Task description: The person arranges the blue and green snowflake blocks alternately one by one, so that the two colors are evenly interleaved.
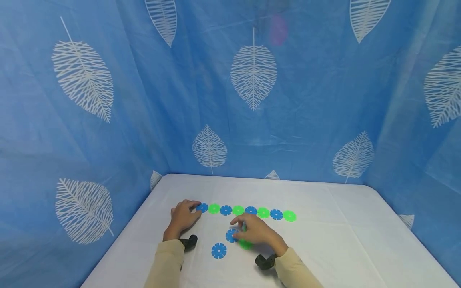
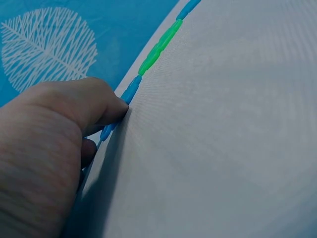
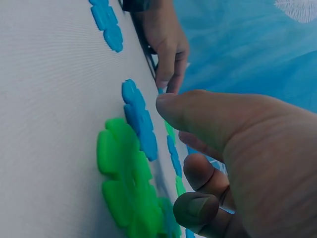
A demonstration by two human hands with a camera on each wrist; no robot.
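Note:
A row of flat, notched plastic discs, alternating blue and green, lies across the white table. My left hand point(image 1: 184, 218) pinches the blue disc point(image 1: 203, 207) at the row's left end between thumb and fingers; the left wrist view shows the thumb on this blue disc point(image 2: 130, 91), beside a green disc point(image 2: 161, 47). Over the loose discs hovers my right hand point(image 1: 253, 230), fingers loosely bent and nothing visible between them. Under or beside it lie a blue disc point(image 3: 139, 119) and a green disc point(image 3: 124, 173), the green one partly hidden in the head view.
Another loose blue disc point(image 1: 219, 251) lies nearer the front. The row runs right to a green disc point(image 1: 289, 216). Blue leaf-patterned cloth point(image 1: 306, 100) hangs behind and beside the white table point(image 1: 345, 240). Dark wrist-camera mounts point(image 1: 265, 262) sit by both wrists.

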